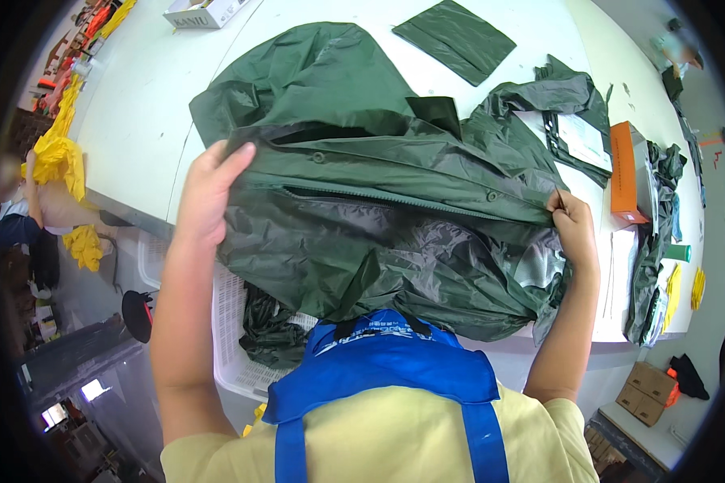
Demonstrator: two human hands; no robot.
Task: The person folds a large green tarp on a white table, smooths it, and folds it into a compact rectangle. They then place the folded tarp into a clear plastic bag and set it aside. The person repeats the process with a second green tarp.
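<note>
A dark green raincoat (330, 258) lies spread across the white table and hangs over its near edge toward me. Its front placket, with snap buttons and a zipper, is stretched sideways between my hands. My left hand (209, 189) grips the left end of the placket, thumb on top. At the right end, my right hand (570, 221) pinches the placket's edge between thumb and fingers. The coat's hood-like part (314, 72) bulges out beyond the placket. Part of the zipper gapes, showing the darker inside of the coat.
On the white table (149, 121) lie a folded green garment (455, 40), an orange box (624, 173) and a small white box (205, 12). A white plastic basket (225, 322) with dark green cloth stands below the near edge. Another person handles yellow cloth (60, 157) at the left.
</note>
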